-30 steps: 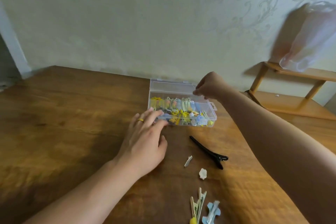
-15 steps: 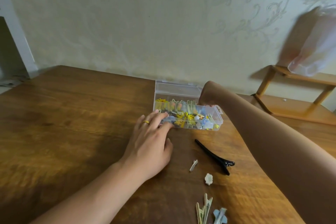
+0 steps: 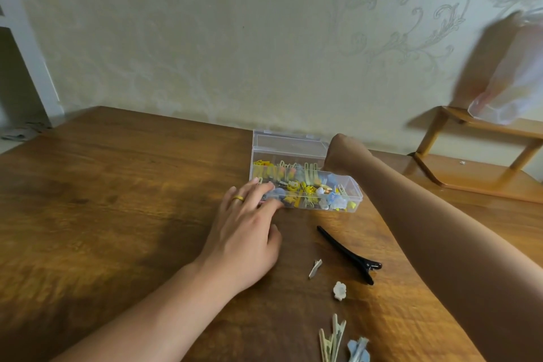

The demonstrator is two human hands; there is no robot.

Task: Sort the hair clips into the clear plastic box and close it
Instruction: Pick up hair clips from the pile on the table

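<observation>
My left hand (image 3: 246,232) braces the clear plastic box (image 3: 305,185), fingers spread flat on its near corner. My right hand (image 3: 340,156) dips inside, its fingers hidden, grip unknowable. Next comes the long black plastic clip (image 3: 349,254) on the wooden desk (image 3: 117,200)

Wide bare wood to the left, clutter to the right and front.

The table (image 3: 97,214) lies open across its whole left half, an easy way in. The clear plastic box (image 3: 305,182) sits near the wall, its lid up behind it, with the left hand (image 3: 244,232) against its near-left corner and the right hand (image 3: 338,156) dipping in at the far right. In front, a black clip (image 3: 348,253), a small silver clip (image 3: 315,268), a flower clip (image 3: 340,290) and more clips (image 3: 332,341) at the near edge break up the path.
</observation>
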